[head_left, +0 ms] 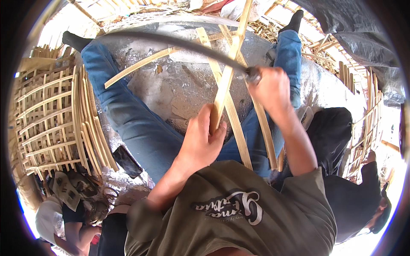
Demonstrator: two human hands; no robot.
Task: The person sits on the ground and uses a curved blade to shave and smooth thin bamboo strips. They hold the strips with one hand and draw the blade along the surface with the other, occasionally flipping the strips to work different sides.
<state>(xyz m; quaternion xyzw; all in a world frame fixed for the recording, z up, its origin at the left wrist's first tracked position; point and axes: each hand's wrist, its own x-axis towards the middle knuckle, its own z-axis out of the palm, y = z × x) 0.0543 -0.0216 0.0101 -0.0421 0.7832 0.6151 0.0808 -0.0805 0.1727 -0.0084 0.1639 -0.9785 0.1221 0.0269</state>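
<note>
- Head view looks down on a seated person in blue jeans (136,123), legs spread on a silvery mat (179,85).
- Left hand (204,138) is closed around the lower part of a pale bamboo strip (228,64), which stands nearly upright between the knees and leans slightly right toward its top.
- Right hand (270,87) is clenched around the handle of a long curved blade (171,42); the dark blade sweeps up and left from the fist, arching over the mat toward the left knee.
- Blade meets the bamboo strip just above and left of the right fist, though whether its edge is set into the strip I cannot tell.
- More bamboo strips (230,106) lie crossed on the mat beneath the hands, one running long toward the left leg.
- Woven bamboo lattice panels (51,119) stand stacked on edge at the left, just beside the left leg.
- A dark phone (127,161) lies on the mat near the left thigh.
- Another person in black (354,200) sits at the lower right, well apart from the hands.
- More bamboo frames (363,128) stand at the right edge.
</note>
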